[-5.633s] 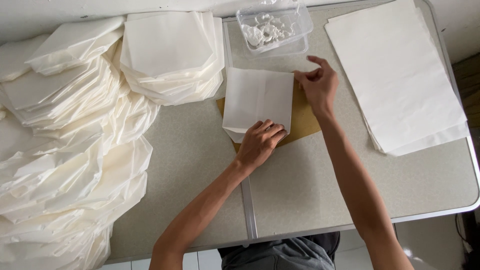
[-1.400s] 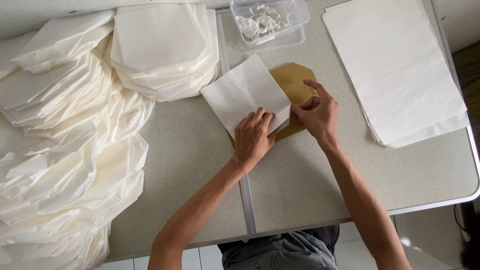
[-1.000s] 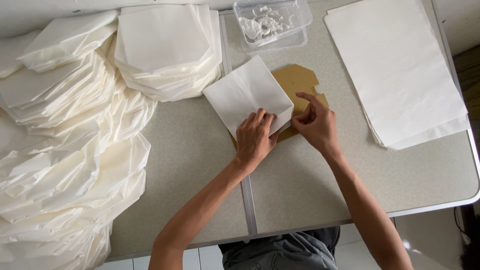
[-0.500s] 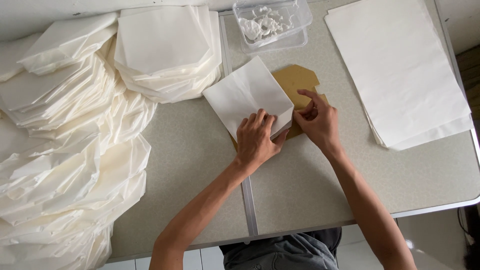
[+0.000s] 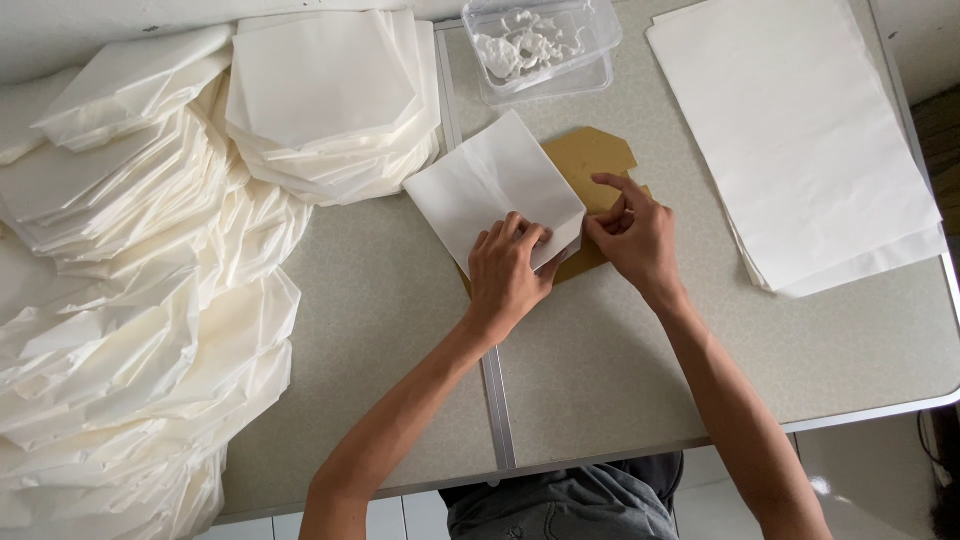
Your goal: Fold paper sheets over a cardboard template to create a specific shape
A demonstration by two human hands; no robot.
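Folded white paper (image 5: 495, 190) is lying on the brown template (image 5: 590, 165) mid-table; I'm pressing it flat with my left hand (image 5: 508, 275), my right hand (image 5: 632, 235) pinching its corner. Finished stacks (image 5: 330, 95), a plastic tub (image 5: 545, 45) and flat sheets (image 5: 800, 130) are crowding around.

A speckled grey bench (image 5: 380, 330) with a metal seam down its middle carries heaps of folded white paper (image 5: 130, 300) along its left edge and a neater stack of folded sheets (image 5: 330, 95) at the far edge. A clear plastic tub (image 5: 545, 45) sits at the far edge near the seam, a pile of flat white sheets (image 5: 800, 130) fills the far right corner, and a brown card template (image 5: 590, 165) lies mid-bench under a folded white sheet (image 5: 490, 185).
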